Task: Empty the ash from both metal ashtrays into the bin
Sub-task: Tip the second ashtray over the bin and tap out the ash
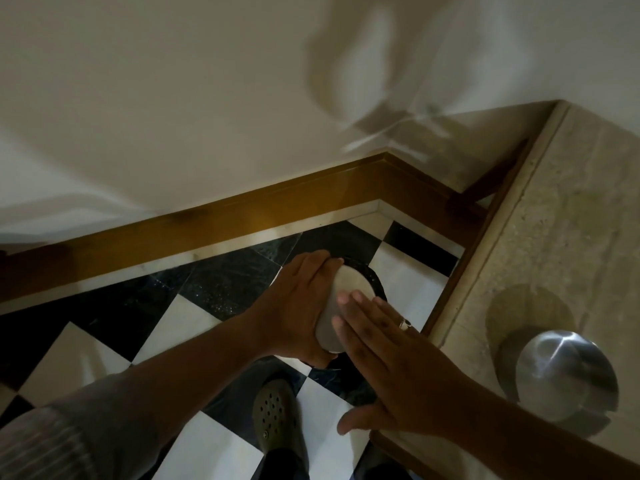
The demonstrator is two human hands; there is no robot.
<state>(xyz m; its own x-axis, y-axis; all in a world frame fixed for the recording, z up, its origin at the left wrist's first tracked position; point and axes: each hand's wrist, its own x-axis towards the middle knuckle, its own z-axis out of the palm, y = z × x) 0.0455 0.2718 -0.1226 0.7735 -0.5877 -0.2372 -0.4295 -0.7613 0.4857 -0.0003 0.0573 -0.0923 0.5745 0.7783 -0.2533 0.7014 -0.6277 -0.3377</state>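
My left hand [298,306] grips a round metal ashtray [346,289], turned over so its pale flat bottom faces up. It hangs directly over a dark round bin [375,278] on the floor, of which only the far rim shows. My right hand [391,362] lies flat with fingers spread, fingertips on the ashtray's bottom; a ring is on one finger. A second metal ashtray [568,375], shiny and domed, stands on the stone table [561,220] at the right.
The floor is black and white checkered tile [194,317]. A wooden skirting board [242,216] runs along the cream wall. My foot in a dark perforated clog [277,417] stands just below the bin. The table's wooden edge is close to my right forearm.
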